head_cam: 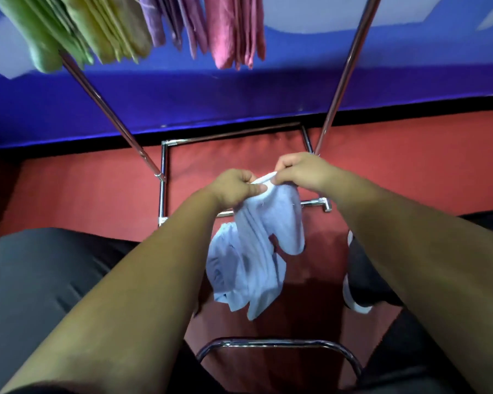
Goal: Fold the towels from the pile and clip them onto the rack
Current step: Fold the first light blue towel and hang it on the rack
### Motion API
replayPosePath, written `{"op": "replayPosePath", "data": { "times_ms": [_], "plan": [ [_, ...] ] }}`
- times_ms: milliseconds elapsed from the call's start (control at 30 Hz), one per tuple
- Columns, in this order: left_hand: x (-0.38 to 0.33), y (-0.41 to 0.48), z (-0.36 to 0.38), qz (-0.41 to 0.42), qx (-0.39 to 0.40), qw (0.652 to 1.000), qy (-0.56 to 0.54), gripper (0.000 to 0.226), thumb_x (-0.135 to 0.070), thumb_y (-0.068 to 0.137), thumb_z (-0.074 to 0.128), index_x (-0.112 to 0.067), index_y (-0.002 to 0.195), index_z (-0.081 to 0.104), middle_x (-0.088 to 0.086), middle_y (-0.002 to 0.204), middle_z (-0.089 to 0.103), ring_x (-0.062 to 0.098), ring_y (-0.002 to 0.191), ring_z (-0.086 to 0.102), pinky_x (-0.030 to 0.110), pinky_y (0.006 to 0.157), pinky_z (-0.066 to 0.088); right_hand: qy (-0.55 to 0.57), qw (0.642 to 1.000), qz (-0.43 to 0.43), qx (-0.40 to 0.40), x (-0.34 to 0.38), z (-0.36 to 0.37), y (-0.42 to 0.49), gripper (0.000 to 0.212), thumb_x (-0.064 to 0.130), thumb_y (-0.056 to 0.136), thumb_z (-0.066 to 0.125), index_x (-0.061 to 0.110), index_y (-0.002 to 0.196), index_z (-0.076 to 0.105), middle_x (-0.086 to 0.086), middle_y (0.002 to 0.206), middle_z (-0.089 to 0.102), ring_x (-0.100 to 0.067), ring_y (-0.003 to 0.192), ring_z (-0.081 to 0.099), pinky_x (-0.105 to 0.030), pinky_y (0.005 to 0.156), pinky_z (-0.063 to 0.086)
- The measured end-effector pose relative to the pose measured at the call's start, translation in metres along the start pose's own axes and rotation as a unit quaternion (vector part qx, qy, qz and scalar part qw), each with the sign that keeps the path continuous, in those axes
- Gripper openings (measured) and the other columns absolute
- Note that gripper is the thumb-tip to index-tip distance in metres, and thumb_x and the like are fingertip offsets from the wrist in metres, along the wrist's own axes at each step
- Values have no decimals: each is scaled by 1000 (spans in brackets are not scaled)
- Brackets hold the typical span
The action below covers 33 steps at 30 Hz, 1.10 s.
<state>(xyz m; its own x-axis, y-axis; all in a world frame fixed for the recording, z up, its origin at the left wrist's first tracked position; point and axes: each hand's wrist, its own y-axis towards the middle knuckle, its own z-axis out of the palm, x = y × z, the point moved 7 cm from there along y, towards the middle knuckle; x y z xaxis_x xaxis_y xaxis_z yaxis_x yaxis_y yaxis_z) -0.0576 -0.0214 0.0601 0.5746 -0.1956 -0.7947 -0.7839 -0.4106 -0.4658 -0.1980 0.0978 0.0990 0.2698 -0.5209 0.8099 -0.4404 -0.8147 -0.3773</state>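
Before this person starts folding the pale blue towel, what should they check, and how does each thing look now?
1. Left hand pinches the top edge of the pale blue towel: ok.
2. Right hand pinches the same edge: ok.
3. Towel spread flat for folding: not ok, it hangs bunched.
4. Towel clear of the red floor: cannot tell.
5. Free room on the rack beside the pink towel: cannot tell, rail out of view.

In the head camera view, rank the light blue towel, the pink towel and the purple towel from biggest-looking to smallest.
1. light blue towel, largest, though nearest the camera.
2. pink towel and purple towel: about alike, both cut off by the top edge, so not ranked.
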Motion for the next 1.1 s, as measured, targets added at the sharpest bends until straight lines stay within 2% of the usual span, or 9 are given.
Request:
{"op": "replayPosePath", "data": {
  "times_ms": [167, 300, 400, 500, 600, 667, 800, 967, 1100],
  "plan": [
    [-58, -37, -34, 50, -9, 994, 95, 27, -30, 97, 77, -17, 77, 64, -6, 70, 61, 10, 63, 50, 31, 62, 46, 67, 996, -52, -30, 75, -40, -38, 21, 9, 79, 81, 20, 70, 67, -7, 72, 60, -17, 68, 52, -29, 60, 39],
    [-83, -55, -64, 56, -37, 992, 108, 27, -39, 89, 78, -14, 97, 76, 7, 93, 80, 18, 78, 68, 48, 86, 63, 123, 985, -84, -84, 124, -68, -67, 14, 18, 77, 82, 21, 74, 69, -8, 71, 61, -18, 62, 52, -31, 59, 39],
    [-100, -71, -87, 68, -87, 984, 141, 27, -37, 97, 76, -18, 80, 70, 1, 73, 71, 18, 65, 63, 37, 73, 56, 156, 973, -109, -134, 143, -85, -81, 17, 33, 69, 84, 23, 76, 72, -9, 77, 65, -21, 73, 56, -41, 69, 43],
    [-122, -86, -94, 139, -126, 979, 72, 29, -27, 98, 76, -17, 74, 65, -5, 65, 61, 12, 61, 52, 31, 67, 45, 74, 974, -127, -173, 147, -93, -87, 14, 33, 77, 80, 22, 75, 72, 5, 73, 68, -12, 68, 58, -37, 71, 48],
    [-134, -96, -84, 186, -144, 972, 4, 28, -26, 98, 74, -16, 74, 65, -7, 67, 58, 10, 64, 49, 32, 65, 42, -42, 982, -119, -143, 130, -72, -89, 17, 22, 87, 79, 19, 73, 70, 9, 66, 66, 1, 57, 54, -29, 67, 48],
    [-138, -99, -73, 196, -150, 969, -18, 23, -28, 98, 74, -15, 80, 69, -7, 70, 62, 9, 67, 51, 31, 66, 44, -101, 985, -90, -103, 110, -52, -85, 20, 20, 86, 78, 19, 70, 67, 2, 68, 70, -8, 61, 60, -29, 63, 48],
    [-146, -101, -57, 215, -150, 964, 39, 20, -25, 98, 74, -23, 79, 70, -18, 67, 62, -2, 65, 51, 21, 66, 44, -237, 965, -74, -81, 100, -36, -76, 12, 25, 83, 75, 18, 76, 68, -3, 80, 74, -22, 78, 68, -34, 71, 52],
    [-145, -96, -54, 219, -139, 964, 62, 20, -32, 98, 74, -17, 83, 74, -10, 71, 65, 3, 68, 51, 28, 67, 46, -212, 967, -114, -81, 100, -34, -70, 25, 36, 86, 81, 28, 78, 59, 10, 74, 62, -3, 67, 53, -31, 61, 40],
    [-143, -91, -54, 196, -148, 965, 88, 22, -38, 96, 76, -18, 85, 76, 0, 75, 70, 4, 67, 51, 27, 65, 46, -188, 966, -163, -72, 105, -33, -65, 12, 27, 91, 75, 18, 84, 71, 2, 76, 68, -13, 73, 59, -36, 70, 47]
  ]
}}
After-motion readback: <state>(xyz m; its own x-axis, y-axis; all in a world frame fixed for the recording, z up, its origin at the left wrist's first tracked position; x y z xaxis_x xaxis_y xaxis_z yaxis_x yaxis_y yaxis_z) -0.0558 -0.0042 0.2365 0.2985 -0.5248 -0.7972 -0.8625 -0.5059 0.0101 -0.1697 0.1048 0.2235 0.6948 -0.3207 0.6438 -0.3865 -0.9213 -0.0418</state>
